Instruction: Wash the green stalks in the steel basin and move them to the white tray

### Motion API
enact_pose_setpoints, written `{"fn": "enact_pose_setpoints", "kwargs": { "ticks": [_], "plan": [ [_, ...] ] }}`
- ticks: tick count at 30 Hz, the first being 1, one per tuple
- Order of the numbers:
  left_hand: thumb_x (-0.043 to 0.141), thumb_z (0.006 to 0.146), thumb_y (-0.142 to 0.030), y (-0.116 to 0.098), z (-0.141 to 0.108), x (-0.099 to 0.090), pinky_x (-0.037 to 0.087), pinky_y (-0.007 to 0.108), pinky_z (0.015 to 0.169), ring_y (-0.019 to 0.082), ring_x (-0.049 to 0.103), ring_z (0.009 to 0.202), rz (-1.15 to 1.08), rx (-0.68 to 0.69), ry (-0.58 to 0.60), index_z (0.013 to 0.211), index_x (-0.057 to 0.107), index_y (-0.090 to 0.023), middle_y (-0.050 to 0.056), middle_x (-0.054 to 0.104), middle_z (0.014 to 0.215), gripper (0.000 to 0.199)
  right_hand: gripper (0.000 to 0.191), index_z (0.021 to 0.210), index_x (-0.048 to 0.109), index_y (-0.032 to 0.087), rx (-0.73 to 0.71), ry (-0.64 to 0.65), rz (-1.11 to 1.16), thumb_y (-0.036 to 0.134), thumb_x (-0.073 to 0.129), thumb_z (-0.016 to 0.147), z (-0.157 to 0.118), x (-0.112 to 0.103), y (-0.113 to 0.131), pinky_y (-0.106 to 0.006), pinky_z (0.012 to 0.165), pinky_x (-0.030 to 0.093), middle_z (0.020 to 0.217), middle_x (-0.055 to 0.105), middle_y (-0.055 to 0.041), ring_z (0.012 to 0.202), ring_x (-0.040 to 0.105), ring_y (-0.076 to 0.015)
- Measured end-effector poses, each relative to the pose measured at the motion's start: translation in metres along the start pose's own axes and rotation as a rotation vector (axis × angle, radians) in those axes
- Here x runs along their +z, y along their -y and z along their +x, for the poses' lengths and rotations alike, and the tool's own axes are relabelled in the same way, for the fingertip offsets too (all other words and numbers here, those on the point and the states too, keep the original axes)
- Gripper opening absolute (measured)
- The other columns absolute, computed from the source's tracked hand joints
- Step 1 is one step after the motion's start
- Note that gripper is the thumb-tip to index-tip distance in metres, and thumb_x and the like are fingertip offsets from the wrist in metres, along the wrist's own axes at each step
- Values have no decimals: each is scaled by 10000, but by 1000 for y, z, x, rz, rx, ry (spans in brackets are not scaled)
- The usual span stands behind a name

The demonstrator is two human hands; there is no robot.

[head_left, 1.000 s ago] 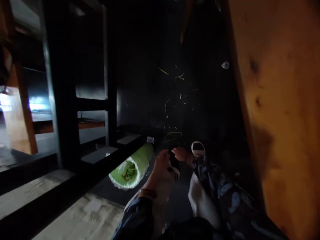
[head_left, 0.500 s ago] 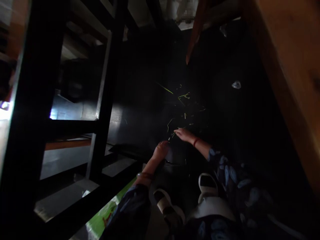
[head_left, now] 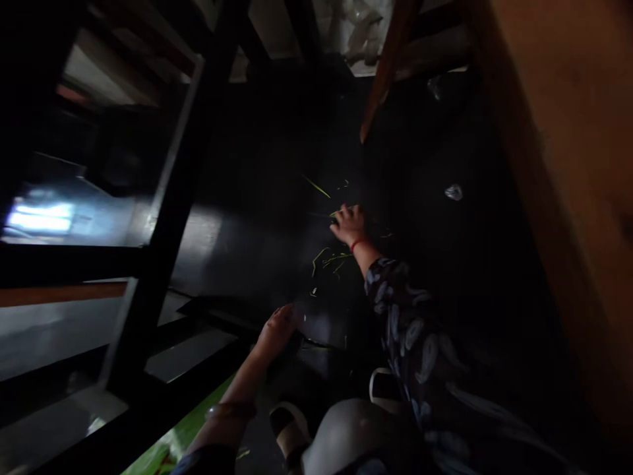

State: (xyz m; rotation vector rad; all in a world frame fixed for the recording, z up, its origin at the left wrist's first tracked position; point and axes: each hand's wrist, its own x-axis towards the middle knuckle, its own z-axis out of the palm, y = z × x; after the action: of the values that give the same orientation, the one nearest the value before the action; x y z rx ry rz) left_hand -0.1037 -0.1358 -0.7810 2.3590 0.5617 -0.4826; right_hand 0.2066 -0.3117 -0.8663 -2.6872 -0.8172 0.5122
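Observation:
My right hand [head_left: 350,225] reaches down to the dark floor with its fingers spread over a thin green stem [head_left: 335,213]. More loose green stems [head_left: 337,258] lie between my two hands, and one straight stem [head_left: 316,186] rests beyond the right fingertips. Closer to me, my left hand [head_left: 277,330] hangs low with its fingers curled; what they hold, if anything, is hidden and blurred. A small pale scrap [head_left: 313,292] lies on the floor ahead of it.
A black slatted frame [head_left: 171,198] stands along the left side. Brown wooden beams [head_left: 558,165] run down the right, and a narrower wooden leg [head_left: 383,82] comes from above. A clear crumpled piece [head_left: 453,192] lies on the floor. Something green [head_left: 185,422] shows below the frame.
My right hand has moved forward, and its fingers have spread over the farther stems. My left hand has drawn back to the left. The view has shifted slightly.

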Motion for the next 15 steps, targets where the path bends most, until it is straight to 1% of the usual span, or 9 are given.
{"fn": "enact_pose_setpoints", "kwargs": {
  "ticks": [1, 3, 5, 6, 8, 10, 11, 13, 15],
  "plan": [
    [588, 854, -244, -1, 3, 6, 563, 376, 987, 218, 711, 1057, 13, 22, 15, 1248, 674, -212, 73, 754, 1122, 404, 617, 1535, 433, 152, -14, 12, 0, 446, 498, 996, -18, 12, 12, -669, 1181, 262, 1681, 281, -170, 1534, 193, -441],
    [556, 882, -242, -1, 6, 14, 529, 388, 1047, 223, 688, 1140, 58, 79, 64, 1260, 666, -225, 71, 745, 1189, 394, 597, 1498, 490, 146, -130, 69, 35, 415, 573, 971, -59, 35, 26, -560, 1220, 265, 1663, 334, -153, 1543, 214, -381],
    [523, 914, -232, 4, 2, 16, 494, 395, 1085, 232, 656, 1212, 165, 88, 128, 1296, 647, -211, 95, 712, 1277, 403, 453, 1406, 597, 190, -175, 82, 108, 383, 530, 1001, -93, 43, 20, -479, 1207, 318, 1562, 492, -128, 1477, 365, -311],
    [512, 926, -233, 9, -3, 15, 487, 401, 1084, 242, 644, 1233, 243, 63, 165, 1328, 630, -198, 115, 689, 1319, 420, 414, 1371, 627, 204, -129, 34, 137, 372, 489, 1019, -103, 40, 8, -459, 1192, 344, 1513, 542, -125, 1429, 429, -290],
    [509, 942, -258, 22, -17, 8, 495, 416, 1047, 272, 638, 1235, 420, -24, 253, 1391, 592, -180, 148, 645, 1377, 463, 431, 1381, 615, 192, 85, -164, 153, 352, 407, 1039, -106, 21, -30, -453, 1174, 370, 1495, 544, -146, 1381, 478, -279],
    [526, 940, -286, 39, -33, -1, 490, 434, 1026, 297, 642, 1217, 589, -94, 327, 1417, 583, -205, 147, 628, 1400, 487, 499, 1473, 512, 144, 361, -400, 117, 322, 363, 1032, -94, -8, -79, -481, 1185, 354, 1584, 424, -186, 1439, 414, -296],
    [545, 928, -285, 46, -41, -5, 471, 442, 1045, 303, 632, 1230, 659, -97, 341, 1412, 594, -228, 136, 626, 1408, 490, 526, 1504, 465, 132, 464, -477, 104, 314, 370, 1020, -86, -24, -102, -505, 1188, 343, 1619, 363, -197, 1465, 381, -309],
    [594, 884, -246, 60, -54, -11, 411, 449, 1108, 307, 586, 1297, 770, -60, 316, 1397, 616, -259, 124, 599, 1454, 514, 595, 1540, 391, 101, 613, -563, 108, 300, 431, 981, -73, -50, -143, -546, 1185, 334, 1655, 265, -237, 1492, 340, -340],
    [615, 841, -170, 70, -63, -13, 381, 460, 1130, 323, 555, 1329, 856, -7, 271, 1394, 631, -240, 154, 552, 1504, 557, 672, 1556, 340, 75, 705, -586, 138, 292, 500, 941, -67, -68, -170, -562, 1172, 343, 1660, 196, -287, 1493, 337, -365]
  ]
}}
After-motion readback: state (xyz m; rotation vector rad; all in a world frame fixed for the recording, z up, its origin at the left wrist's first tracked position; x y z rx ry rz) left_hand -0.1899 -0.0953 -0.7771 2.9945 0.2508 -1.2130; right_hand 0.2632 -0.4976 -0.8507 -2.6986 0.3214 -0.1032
